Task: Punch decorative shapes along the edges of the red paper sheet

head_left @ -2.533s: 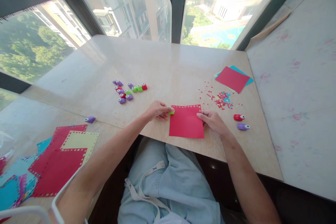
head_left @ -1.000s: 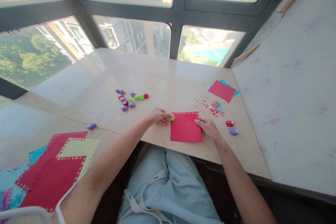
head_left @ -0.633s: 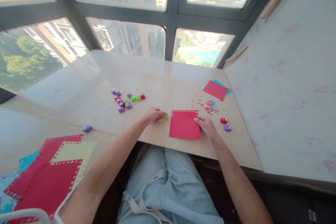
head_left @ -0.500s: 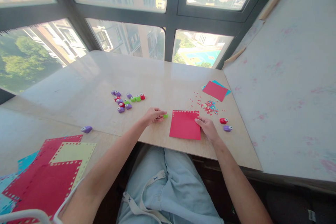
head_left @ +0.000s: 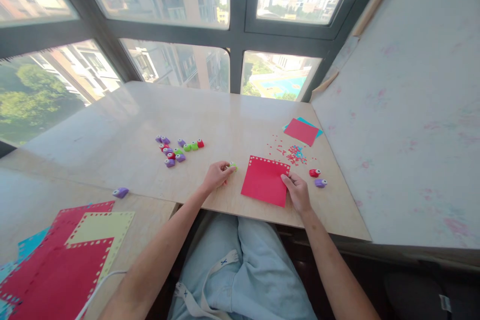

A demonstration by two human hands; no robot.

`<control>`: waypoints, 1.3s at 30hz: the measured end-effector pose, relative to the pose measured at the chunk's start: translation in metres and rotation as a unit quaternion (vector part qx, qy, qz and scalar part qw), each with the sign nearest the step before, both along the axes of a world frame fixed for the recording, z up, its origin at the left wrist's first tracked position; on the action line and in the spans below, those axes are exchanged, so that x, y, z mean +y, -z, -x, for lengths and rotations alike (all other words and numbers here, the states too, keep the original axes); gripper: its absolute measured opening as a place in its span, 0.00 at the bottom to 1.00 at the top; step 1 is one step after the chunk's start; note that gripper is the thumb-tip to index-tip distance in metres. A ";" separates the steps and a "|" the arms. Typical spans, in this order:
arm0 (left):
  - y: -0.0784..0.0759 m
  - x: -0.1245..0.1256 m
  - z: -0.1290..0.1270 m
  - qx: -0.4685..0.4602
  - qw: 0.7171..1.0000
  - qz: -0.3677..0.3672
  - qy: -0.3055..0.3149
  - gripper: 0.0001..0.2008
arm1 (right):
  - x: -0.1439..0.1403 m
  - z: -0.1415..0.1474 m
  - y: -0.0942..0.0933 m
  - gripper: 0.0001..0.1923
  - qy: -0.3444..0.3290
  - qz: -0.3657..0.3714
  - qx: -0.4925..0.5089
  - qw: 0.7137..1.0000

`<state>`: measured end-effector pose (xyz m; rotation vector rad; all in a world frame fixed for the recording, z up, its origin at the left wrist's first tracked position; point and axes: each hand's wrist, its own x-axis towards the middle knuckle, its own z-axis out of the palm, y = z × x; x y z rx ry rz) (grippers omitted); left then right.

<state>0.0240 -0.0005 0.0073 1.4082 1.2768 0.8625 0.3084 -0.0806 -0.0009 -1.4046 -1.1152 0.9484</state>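
A red paper square (head_left: 265,181) with a row of punched holes along its far edge lies near the front of the beige table (head_left: 225,115). My right hand (head_left: 297,191) pinches its right edge. My left hand (head_left: 216,175) holds a small green hole punch (head_left: 233,165) a little left of the paper, clear of its edge.
A cluster of several purple, green and red punches (head_left: 178,149) sits left of centre; a lone purple punch (head_left: 120,192) lies further left. Red (head_left: 314,172) and purple (head_left: 320,183) punches lie right of my hand. Confetti (head_left: 294,152), spare red and blue sheets (head_left: 301,131), punched sheets (head_left: 71,250).
My left hand has drawn the green punch off the paper's left corner and leftward. My right hand has turned the red sheet slightly. The camera has tilted up.
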 end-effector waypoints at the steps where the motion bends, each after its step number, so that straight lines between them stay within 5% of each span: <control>1: 0.000 -0.001 0.000 -0.031 0.999 0.002 -0.022 0.17 | -0.001 0.001 -0.002 0.19 -0.001 0.004 0.003 1.000; 7: 0.001 -0.006 -0.002 -0.164 0.976 -0.021 -0.142 0.17 | -0.003 0.011 -0.013 0.19 -0.049 0.092 0.073 0.992; 17: 0.006 -0.004 -0.009 -0.231 0.946 -0.043 -0.221 0.17 | -0.015 0.057 -0.021 0.20 -0.167 0.260 0.210 0.927; 29: -0.007 -0.002 -0.002 -0.379 0.870 0.018 -0.315 0.19 | -0.042 0.074 -0.025 0.19 -0.060 0.275 0.303 0.910; 34: -0.007 -0.003 0.000 -0.388 0.871 0.042 -0.298 0.18 | -0.055 0.084 -0.029 0.18 0.031 0.225 0.337 0.914; 39: -0.006 -0.004 0.000 -0.377 0.880 0.066 -0.280 0.18 | -0.058 0.102 -0.036 0.18 0.013 0.241 0.351 0.905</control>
